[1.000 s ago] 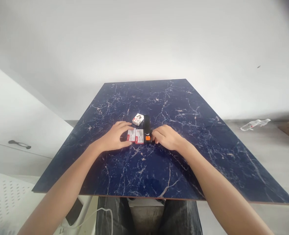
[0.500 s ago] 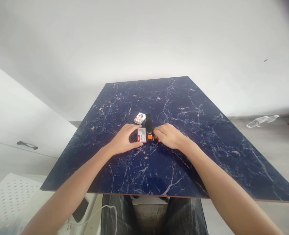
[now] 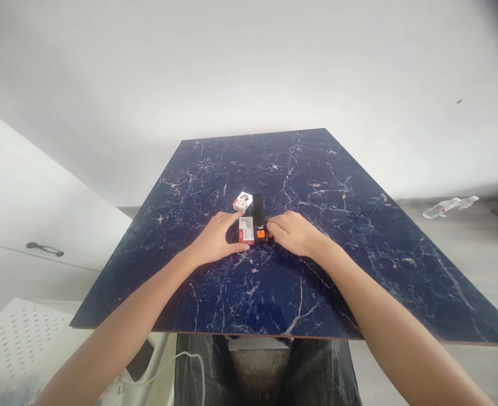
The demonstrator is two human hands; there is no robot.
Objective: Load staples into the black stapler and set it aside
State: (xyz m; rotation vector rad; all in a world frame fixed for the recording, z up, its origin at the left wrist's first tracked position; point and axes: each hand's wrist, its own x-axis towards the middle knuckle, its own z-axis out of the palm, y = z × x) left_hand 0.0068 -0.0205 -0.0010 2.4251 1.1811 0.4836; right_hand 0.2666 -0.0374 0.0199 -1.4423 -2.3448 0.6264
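Observation:
A small red-and-white box (image 3: 246,229), lying flat, sits between the thumb and index finger of my left hand (image 3: 215,238), which press at its near and far edges. Against the box's right side lies a black stapler (image 3: 259,210) with an orange patch at its near end. My right hand (image 3: 290,232) has its fingers curled at the stapler's right side, near the orange end; the fingertips are partly hidden. A second small white box (image 3: 243,201) with red print stands just beyond, left of the stapler's far end.
The blue marbled table (image 3: 253,293) carries these things near its middle. A white wall rises behind it. On the floor at right lies a clear plastic bottle (image 3: 449,207). A white perforated panel (image 3: 29,338) and a white cable (image 3: 190,355) are at the lower left.
The view has shifted slightly. Both hands stay beside the box and stapler, with hardly any movement; a little more of the near box's red edge shows.

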